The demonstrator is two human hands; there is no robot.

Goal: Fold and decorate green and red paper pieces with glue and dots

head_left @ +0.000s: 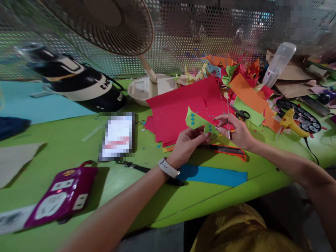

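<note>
My left hand [187,145], with a white watch on the wrist, is closed on a folded light-green paper piece [195,120] decorated with small blue diamonds. On its right, my right hand [236,132] has slim metal tweezers [228,120] between its fingers, points upward. Its thumb and fingertip meet close to the paper's right end; I cannot tell whether they touch it. Red paper sheets [178,108] lie behind the hands, scattered with tiny blue bits. An orange cutter knife [231,151] and a blue paper strip [215,175] lie below them.
Scissors [242,114], orange paper [249,92], a yellow glue gun [292,124] and a black palette [309,117] lie right. Folded paper shapes [231,68] pile up behind. A phone [118,136], purple power strip [65,192], dark bottle [86,84] and fan [147,84] stand left.
</note>
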